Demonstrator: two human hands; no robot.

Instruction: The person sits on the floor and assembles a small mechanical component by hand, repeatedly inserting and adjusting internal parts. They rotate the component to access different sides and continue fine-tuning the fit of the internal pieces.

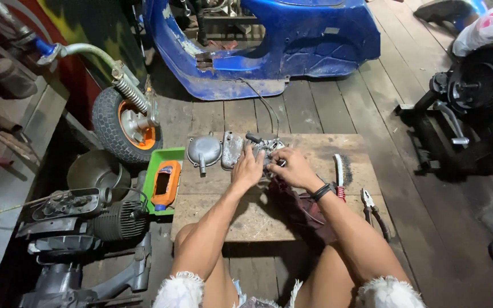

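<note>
Both your hands are down on the small grey metal engine part (266, 153), sitting at the far middle of the bare wooden board (218, 219); your left hand (247, 169) is curled over its near side, gripping it steady; your right hand (293, 169), fingers pinched narrow, works at its right edge, though what they pinch I cannot tell; this looks like mid-disassembly; next calls for a firm brace and a careful twist; the red-handled wire brush (339, 174) and dark-handled pliers (374, 212) lie just right.

Wooden board (315, 149) laid on floor; metal covers (215, 151) at its left rear, wire brush (339, 174) right, pliers (374, 212) beyond, tray (164, 157) left.
</note>
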